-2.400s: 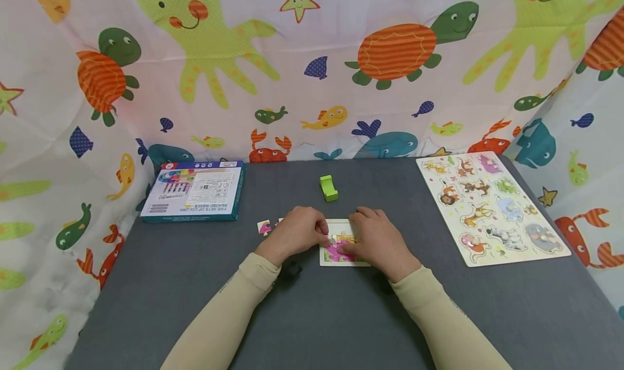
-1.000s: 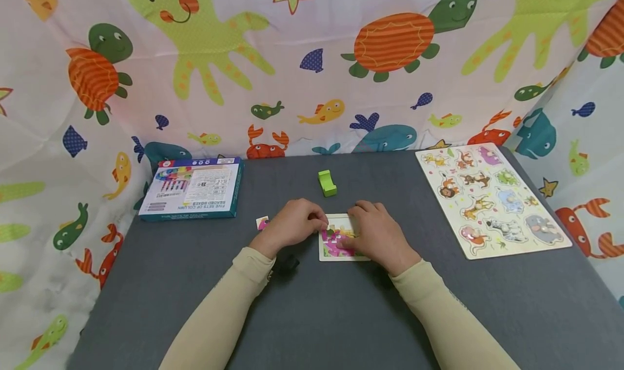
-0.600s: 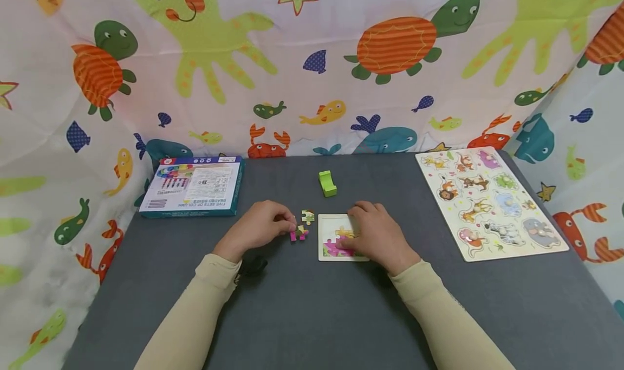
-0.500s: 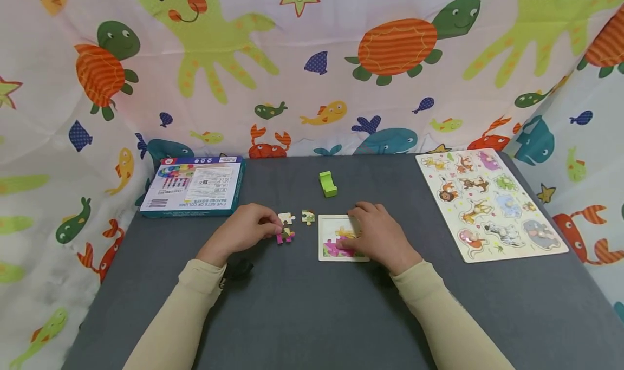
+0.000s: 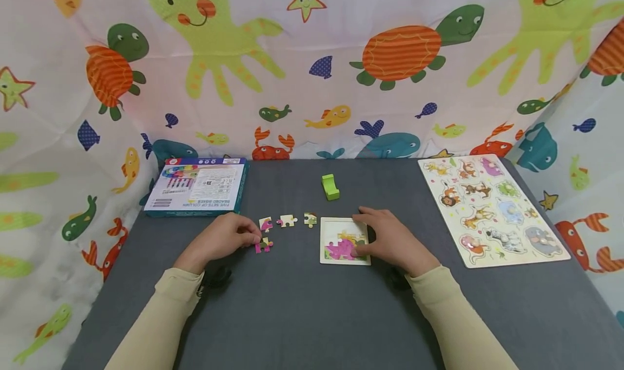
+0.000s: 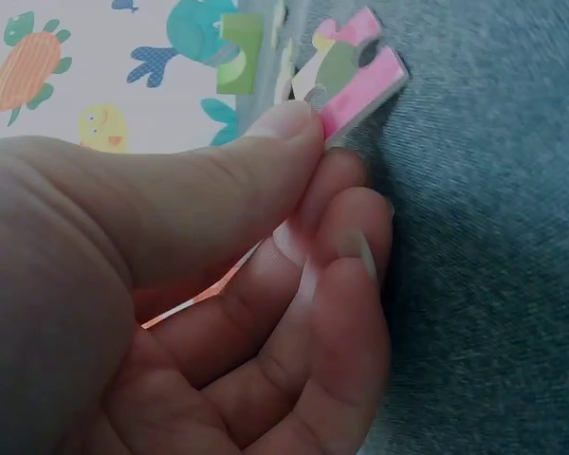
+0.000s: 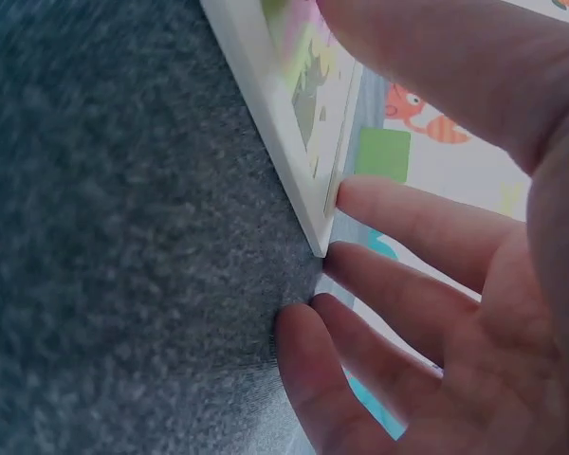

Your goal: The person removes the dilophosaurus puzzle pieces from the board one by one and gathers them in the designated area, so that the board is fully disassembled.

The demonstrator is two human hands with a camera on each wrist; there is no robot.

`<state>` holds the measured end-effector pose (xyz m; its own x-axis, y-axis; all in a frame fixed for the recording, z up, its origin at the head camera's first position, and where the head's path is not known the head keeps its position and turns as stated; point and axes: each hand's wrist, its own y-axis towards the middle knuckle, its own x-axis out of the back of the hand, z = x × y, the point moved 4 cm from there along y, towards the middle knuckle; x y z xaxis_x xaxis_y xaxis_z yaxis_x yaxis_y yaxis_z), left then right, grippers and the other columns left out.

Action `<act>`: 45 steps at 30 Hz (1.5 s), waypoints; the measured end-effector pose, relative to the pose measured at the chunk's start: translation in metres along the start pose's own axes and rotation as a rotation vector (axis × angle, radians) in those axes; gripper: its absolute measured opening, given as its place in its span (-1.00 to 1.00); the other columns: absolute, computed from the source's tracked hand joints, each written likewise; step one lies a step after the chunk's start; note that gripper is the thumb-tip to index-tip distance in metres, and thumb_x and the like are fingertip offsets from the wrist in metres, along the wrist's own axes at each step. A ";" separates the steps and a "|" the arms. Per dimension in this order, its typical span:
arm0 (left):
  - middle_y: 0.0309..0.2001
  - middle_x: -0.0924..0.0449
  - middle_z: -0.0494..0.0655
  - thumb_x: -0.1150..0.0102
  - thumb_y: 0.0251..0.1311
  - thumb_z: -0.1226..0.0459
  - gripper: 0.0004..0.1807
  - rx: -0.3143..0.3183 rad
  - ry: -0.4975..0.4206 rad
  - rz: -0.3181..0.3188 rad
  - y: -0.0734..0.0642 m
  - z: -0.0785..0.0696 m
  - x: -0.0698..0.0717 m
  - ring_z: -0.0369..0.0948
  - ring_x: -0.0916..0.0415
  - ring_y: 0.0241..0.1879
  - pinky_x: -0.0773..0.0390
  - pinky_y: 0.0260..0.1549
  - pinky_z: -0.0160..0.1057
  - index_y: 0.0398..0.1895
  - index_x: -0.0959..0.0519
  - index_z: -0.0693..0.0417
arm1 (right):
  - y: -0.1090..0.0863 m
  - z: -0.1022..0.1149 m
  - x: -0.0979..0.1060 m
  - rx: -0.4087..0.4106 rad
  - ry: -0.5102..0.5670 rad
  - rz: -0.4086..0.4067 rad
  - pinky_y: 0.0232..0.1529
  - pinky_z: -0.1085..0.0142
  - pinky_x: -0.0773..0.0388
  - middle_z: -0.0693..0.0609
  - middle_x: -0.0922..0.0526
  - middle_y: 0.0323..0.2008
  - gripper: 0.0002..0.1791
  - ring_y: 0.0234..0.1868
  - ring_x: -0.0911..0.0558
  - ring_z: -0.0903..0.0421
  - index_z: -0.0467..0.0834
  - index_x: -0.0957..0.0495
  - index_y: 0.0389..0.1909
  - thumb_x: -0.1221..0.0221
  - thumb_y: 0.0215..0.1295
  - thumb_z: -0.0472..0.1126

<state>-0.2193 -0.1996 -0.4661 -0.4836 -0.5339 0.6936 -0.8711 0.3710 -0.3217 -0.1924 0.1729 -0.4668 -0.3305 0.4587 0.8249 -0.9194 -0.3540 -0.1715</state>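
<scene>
Fingers of the left hand curl, pinching a puzzle piece.

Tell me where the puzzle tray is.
In the head view, the puzzle tray lies near the centre, touched by the right hand, with the green block beyond it and loose puzzle pieces to its left.

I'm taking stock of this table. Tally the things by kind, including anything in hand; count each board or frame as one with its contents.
Loose puzzle pieces: 4, one pinched by the left hand
Square puzzle frame: 1
Animal board: 1
Green block: 1
Box: 1
Total: 8
</scene>
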 end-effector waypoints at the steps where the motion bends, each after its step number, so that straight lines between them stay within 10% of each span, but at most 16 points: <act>1: -0.25 -0.73 -0.15 -0.31 0.51 0.20 -0.88 -0.001 0.005 0.002 0.000 0.001 0.000 -0.16 -0.54 -0.25 -0.55 -0.20 -0.17 -0.15 -0.82 -0.10 | 0.000 0.000 0.000 -0.002 0.001 -0.001 0.54 -0.25 -0.36 -0.23 -0.33 0.64 -0.12 0.62 -0.29 -0.33 -0.14 -0.49 0.53 -0.56 0.23 0.04; 12: -0.25 -0.75 -0.16 -0.42 0.42 0.18 -0.89 0.008 0.028 -0.067 0.000 -0.014 0.000 -0.16 -0.57 -0.24 -0.57 -0.20 -0.17 -0.09 -0.81 -0.06 | 0.002 -0.002 -0.001 -0.013 -0.002 0.001 0.53 -0.25 -0.38 -0.22 -0.31 0.65 -0.13 0.63 -0.27 -0.32 -0.14 -0.48 0.53 -0.57 0.23 -0.02; 29: -0.30 -0.73 -0.20 -0.47 0.36 0.17 -0.85 -0.193 0.080 0.023 0.075 -0.136 -0.087 -0.20 -0.59 -0.27 -0.60 -0.26 -0.23 -0.11 -0.83 -0.01 | 0.002 -0.005 -0.004 0.010 -0.001 -0.026 0.50 -0.25 -0.41 -0.23 -0.34 0.63 -0.19 0.60 -0.32 -0.33 -0.15 -0.52 0.50 -0.53 0.29 0.03; 45: -0.32 -0.70 -0.20 -0.57 0.25 0.14 -0.72 -0.191 0.109 0.010 0.080 -0.147 -0.102 -0.23 -0.57 -0.32 -0.56 -0.33 -0.29 -0.06 -0.81 0.05 | 0.004 -0.007 -0.005 0.010 -0.008 -0.038 0.52 -0.25 -0.38 -0.25 -0.38 0.61 -0.21 0.58 -0.34 -0.34 -0.18 -0.55 0.46 -0.55 0.26 -0.01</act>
<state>-0.2270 -0.0034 -0.4679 -0.4713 -0.4478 0.7598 -0.8291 0.5187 -0.2086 -0.1964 0.1748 -0.4751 -0.2935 0.4654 0.8350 -0.9291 -0.3446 -0.1345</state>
